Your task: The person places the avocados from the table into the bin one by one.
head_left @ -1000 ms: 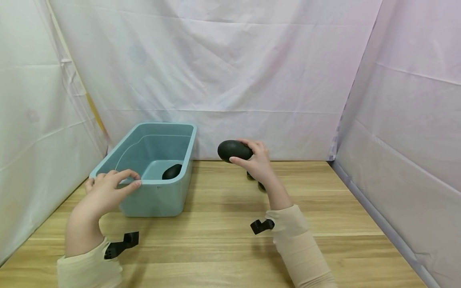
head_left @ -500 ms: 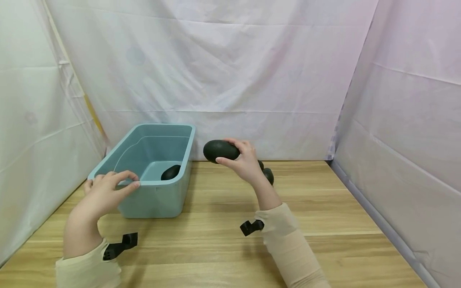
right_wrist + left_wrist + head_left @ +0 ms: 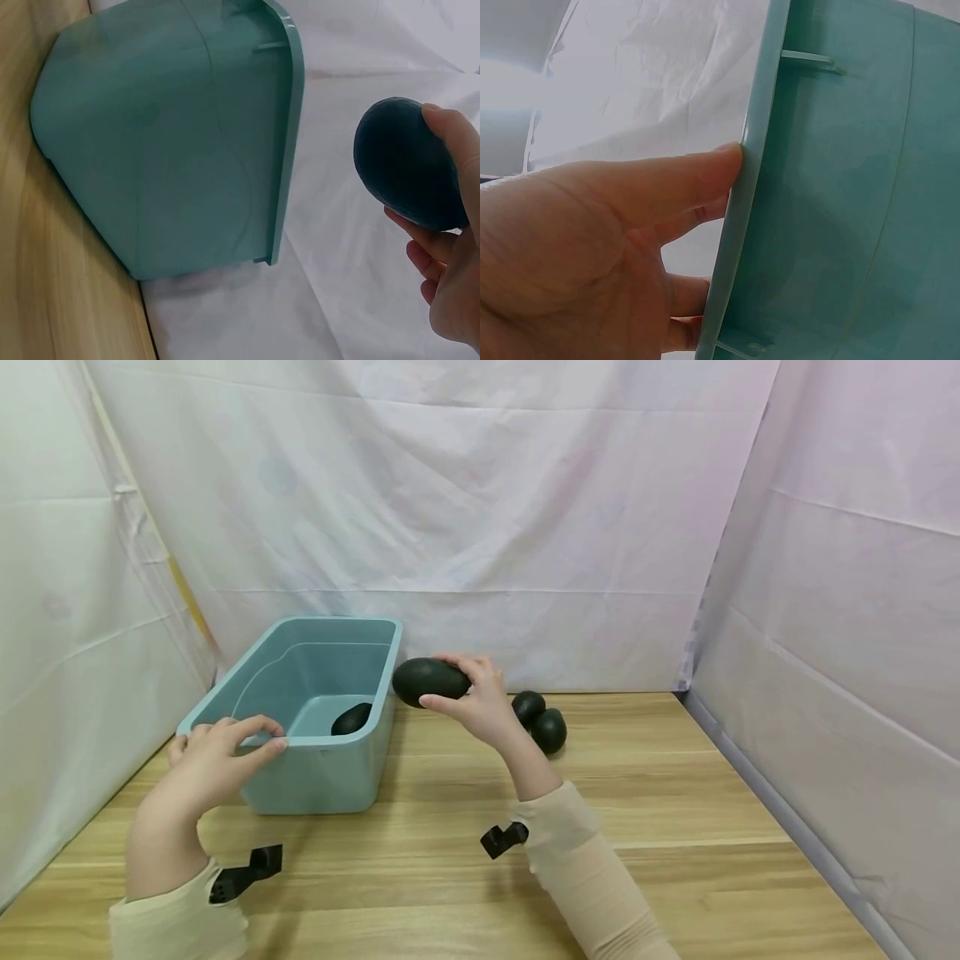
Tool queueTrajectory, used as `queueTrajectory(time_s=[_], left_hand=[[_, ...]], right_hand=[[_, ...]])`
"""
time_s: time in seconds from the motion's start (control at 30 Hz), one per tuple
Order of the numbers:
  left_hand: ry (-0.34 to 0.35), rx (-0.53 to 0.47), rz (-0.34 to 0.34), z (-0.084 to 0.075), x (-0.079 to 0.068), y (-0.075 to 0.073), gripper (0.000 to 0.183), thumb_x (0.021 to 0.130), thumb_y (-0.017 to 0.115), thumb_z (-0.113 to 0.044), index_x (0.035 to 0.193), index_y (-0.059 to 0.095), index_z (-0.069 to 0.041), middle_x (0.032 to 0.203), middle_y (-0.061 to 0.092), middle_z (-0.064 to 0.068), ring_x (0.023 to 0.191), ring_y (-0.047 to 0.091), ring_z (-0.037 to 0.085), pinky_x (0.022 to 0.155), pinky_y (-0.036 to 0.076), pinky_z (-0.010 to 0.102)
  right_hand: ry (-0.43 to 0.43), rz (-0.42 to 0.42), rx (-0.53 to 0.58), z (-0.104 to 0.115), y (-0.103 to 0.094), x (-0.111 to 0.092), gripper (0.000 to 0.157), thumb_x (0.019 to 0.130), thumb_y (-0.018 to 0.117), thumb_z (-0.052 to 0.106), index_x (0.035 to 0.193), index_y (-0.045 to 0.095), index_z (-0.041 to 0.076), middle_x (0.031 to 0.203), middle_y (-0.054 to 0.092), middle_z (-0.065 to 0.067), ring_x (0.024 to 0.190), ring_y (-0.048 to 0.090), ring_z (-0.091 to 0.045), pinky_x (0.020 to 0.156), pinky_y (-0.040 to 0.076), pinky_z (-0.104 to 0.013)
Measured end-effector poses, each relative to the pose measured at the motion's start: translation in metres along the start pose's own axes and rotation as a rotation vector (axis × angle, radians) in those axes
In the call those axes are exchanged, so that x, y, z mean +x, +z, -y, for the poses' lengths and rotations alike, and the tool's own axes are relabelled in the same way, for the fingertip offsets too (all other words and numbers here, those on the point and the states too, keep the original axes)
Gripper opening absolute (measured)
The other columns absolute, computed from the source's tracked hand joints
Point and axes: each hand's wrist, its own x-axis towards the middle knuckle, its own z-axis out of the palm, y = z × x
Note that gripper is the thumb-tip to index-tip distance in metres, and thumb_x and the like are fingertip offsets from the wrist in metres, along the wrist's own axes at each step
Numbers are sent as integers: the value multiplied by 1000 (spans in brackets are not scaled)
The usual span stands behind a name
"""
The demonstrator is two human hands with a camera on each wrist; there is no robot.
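Left hand on the blue bin, right hand holding a dark oval.
The left pinches the near rim, seemingly to steady it; a second oval lies inside. Raised by the bin's right side, the held oval is gripped at its right end, its long axis nearly level, free end pointing binward. Two more ovals rest rightward on the desk.

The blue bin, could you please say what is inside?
One dark oval object is partly visible; the near wall and right rim hide its rest and anything behind them.
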Motion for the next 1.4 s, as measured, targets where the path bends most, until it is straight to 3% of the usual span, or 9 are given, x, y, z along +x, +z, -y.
queueTrajectory(time_s=[0.63, 1.0, 1.4], left_hand=[[1, 2, 4, 1, -1, -1, 37, 99, 48, -46, 114, 60, -14, 99, 51, 14, 103, 34, 50, 82, 9, 69], [1, -3, 3, 1, 0, 0, 37, 99, 48, -46, 113, 59, -15, 96, 49, 13, 102, 33, 49, 82, 9, 68], [0, -1, -1, 0, -1, 1, 36, 99, 49, -46, 113, 60, -15, 93, 48, 11, 100, 34, 47, 83, 9, 68]], right_hand=[[-31, 41, 13, 11, 25, 11, 60, 79, 79, 40, 131, 58, 21, 126, 47, -4, 116, 32, -23, 84, 39, -46], [-10, 60, 36, 11, 35, 18, 56, 78, 79, 42, 129, 60, 28, 124, 47, -3, 114, 33, -22, 82, 39, -44], [-18, 73, 10, 12, 43, 26, 59, 78, 78, 45, 130, 59, 26, 122, 48, -4, 112, 34, -22, 80, 39, -42]])
